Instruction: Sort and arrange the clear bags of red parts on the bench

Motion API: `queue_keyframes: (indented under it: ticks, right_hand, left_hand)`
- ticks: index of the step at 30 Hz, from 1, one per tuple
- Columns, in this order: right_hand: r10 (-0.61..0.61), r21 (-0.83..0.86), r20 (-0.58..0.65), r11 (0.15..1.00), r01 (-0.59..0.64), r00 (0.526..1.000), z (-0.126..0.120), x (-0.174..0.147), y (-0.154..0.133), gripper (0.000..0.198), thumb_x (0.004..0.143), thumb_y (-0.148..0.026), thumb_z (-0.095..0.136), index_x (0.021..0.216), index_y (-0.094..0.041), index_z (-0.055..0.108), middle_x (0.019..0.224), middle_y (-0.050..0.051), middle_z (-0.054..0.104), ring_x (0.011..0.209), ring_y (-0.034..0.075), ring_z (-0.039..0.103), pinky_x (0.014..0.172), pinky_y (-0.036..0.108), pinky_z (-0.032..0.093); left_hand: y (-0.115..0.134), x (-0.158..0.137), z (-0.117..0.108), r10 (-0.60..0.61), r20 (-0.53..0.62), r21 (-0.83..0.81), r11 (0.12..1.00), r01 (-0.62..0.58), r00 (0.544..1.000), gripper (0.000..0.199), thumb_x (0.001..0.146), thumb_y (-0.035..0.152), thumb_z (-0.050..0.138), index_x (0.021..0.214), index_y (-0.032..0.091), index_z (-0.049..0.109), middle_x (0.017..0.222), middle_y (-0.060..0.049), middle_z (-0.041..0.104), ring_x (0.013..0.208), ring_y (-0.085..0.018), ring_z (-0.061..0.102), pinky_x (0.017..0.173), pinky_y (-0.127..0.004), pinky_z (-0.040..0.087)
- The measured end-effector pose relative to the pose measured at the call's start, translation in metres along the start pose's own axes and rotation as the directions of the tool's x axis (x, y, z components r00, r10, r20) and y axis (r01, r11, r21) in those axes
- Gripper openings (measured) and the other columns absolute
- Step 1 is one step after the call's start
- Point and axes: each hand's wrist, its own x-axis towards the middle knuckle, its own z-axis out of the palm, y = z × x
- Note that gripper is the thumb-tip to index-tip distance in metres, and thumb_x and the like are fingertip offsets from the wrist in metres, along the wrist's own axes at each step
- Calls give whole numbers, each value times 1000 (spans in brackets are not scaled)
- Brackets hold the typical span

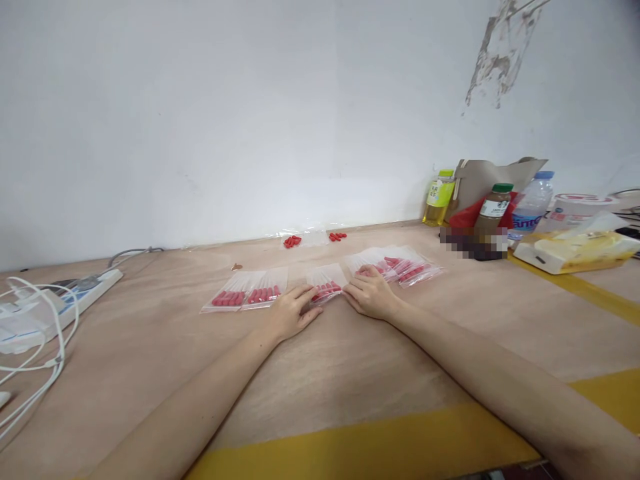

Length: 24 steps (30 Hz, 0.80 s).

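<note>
1. Desk (280, 407): broad, flat, brown, wood-like surface.
2. Left hand (294, 312) and right hand (369, 295): fingers bent at either side of the middle bag (326, 272); whether they pinch it, I cannot tell.
3. That bag lies on the desk between them: clear, thin film, likely light, limp, slippery; best taken by its edges.
4. Red pieces (329, 289) inside: short, rounded, lined up.

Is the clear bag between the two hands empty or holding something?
Holding something: red pieces show through the clear bag, toward its near end.
</note>
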Motion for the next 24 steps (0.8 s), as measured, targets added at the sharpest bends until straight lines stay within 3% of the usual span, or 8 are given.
queue_keyframes:
  ticks: [3, 6, 11, 16, 24]
  right_hand:
    - [96, 78, -1, 992, -95, 995, 2, -3, 0, 26, 87, -22, 38, 71, -16, 57, 62, 1, 59, 59, 11, 48, 81, 33, 28]
    - [118, 116, 22, 986, -119, 993, 4, -4, 1, 24, 87, -22, 37, 76, -16, 57, 64, 1, 61, 59, 12, 49, 82, 33, 29]
    - [42, 120, 50, 992, -48, 998, 1, -5, 6, 24, 87, -26, 38, 77, -17, 58, 63, 1, 61, 60, 12, 50, 80, 32, 30]
    - [-44, 91, 23, 995, 41, 999, -5, -4, 5, 23, 85, -35, 44, 93, -20, 59, 67, 1, 61, 63, 12, 49, 81, 33, 28]
    - [-114, -17, 7, 993, 114, 993, -10, 2, -6, 24, 86, -26, 40, 80, -19, 62, 64, 1, 58, 64, 12, 44, 79, 34, 26]
  left_hand:
    - [1, -1, 2, 53, -15, 78, 996, -52, 998, 30, 85, 28, 45, 113, 20, 51, 108, -8, 57, 100, -20, 55, 84, -34, 49]
    - [-1, -3, 4, 89, -23, 157, 984, -85, 996, 24, 87, 22, 40, 105, 20, 56, 104, -8, 60, 93, -18, 59, 77, -31, 52]
    - [-11, -5, 4, 172, -11, 194, 967, -167, 985, 23, 89, 18, 37, 93, 17, 60, 98, -8, 63, 88, -17, 61, 75, -31, 53]
    - [-12, -4, -2, 199, 22, 171, 965, -200, 980, 24, 89, 18, 37, 93, 18, 60, 99, -6, 64, 88, -16, 61, 77, -31, 52]
    - [-6, -1, -8, 263, 5, 251, 933, -256, 965, 22, 88, 14, 38, 85, 17, 60, 89, -3, 66, 82, -15, 62, 73, -28, 51]
